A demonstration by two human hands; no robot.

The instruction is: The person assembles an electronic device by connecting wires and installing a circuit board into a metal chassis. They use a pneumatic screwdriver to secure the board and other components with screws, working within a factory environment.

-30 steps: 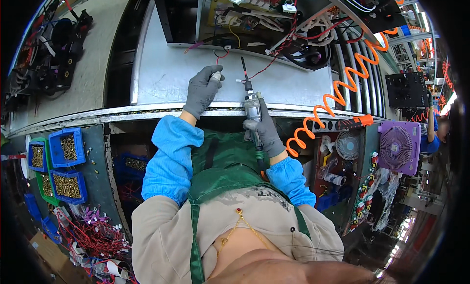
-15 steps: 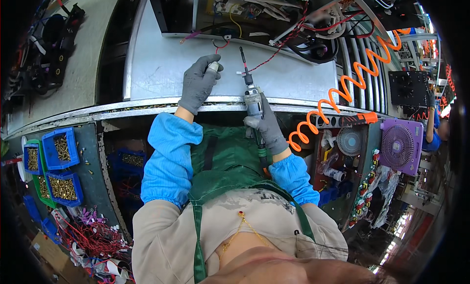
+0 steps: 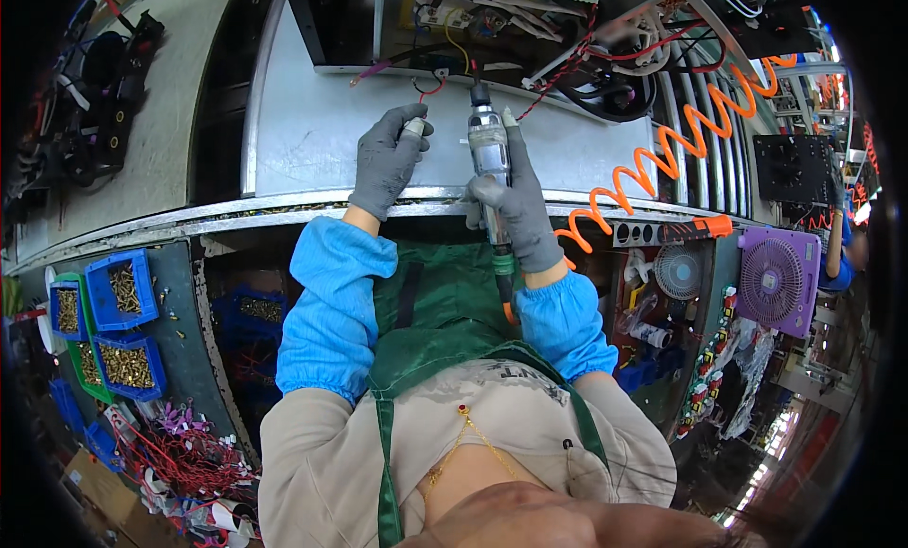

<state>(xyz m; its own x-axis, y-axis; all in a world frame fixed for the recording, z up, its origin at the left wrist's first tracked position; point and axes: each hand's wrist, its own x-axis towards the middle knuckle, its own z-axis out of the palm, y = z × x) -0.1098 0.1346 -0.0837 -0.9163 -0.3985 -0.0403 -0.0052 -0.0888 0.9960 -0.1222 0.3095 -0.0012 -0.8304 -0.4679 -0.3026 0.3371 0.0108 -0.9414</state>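
Observation:
My right hand, in a grey glove, is wrapped round a silver air screwdriver. The tool points away from me, its tip at the lower edge of an open metal cabinet. A green collar and an orange hose end show at its near end. To its left, my gloved left hand has thumb and forefinger pinched at the end of a short red wire, which runs to the cabinet's edge. Whether the fingers also hold some small part is hidden.
Under the cabinet lies a grey metal plate. An orange coiled hose stretches across the right side. Blue bins of screws and bundled red wires sit at lower left. A purple fan stands at right, near another person's arm.
My right hand has pushed the screwdriver forward, and its tip has moved from above the plate to the cabinet's edge. My left hand has hardly moved.

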